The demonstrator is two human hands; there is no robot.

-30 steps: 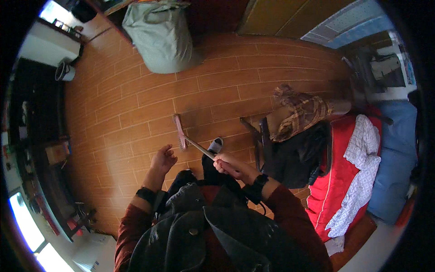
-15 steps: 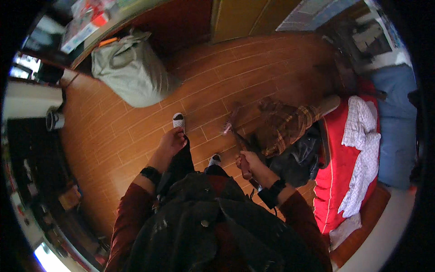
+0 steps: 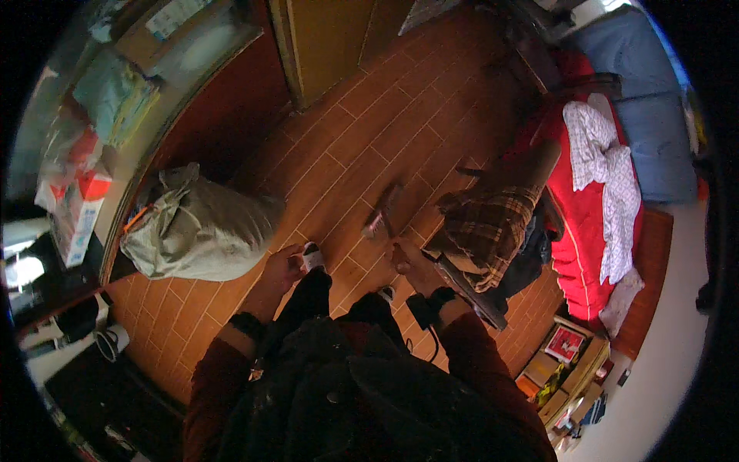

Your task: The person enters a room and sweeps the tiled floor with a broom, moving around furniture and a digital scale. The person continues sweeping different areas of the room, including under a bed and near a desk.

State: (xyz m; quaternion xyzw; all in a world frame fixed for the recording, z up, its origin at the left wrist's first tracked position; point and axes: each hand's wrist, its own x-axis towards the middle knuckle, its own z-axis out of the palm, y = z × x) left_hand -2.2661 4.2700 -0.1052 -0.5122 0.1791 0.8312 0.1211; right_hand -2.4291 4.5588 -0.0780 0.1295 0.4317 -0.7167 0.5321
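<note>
My right hand [image 3: 409, 266] is closed around the handle of a long-headed brush [image 3: 377, 221], probably a hand broom. Its pale bristles hang just over or touch the brown tiled floor [image 3: 339, 192]; I cannot tell which. My left hand [image 3: 283, 268] is held over the floor with its fingers curled in, and nothing shows in them. Just beyond its fingertips is my left foot in a white-and-dark slipper [image 3: 314, 259]. To the right of the brush, a brown plaid cloth [image 3: 489, 231] lies draped over a chair or stool.
A bulging pale sack [image 3: 204, 227] stands at the left against a cabinet [image 3: 223, 115]. On the right is a red-covered seat [image 3: 573, 231] with a white patterned garment [image 3: 604, 185] on it. An open wooden drawer or box [image 3: 566, 362] with small items sits at the lower right.
My view has turned, so the sack sits lower and farther left and the lower-right box has come into sight. My right hand still grips the brush; my left stays curled.
</note>
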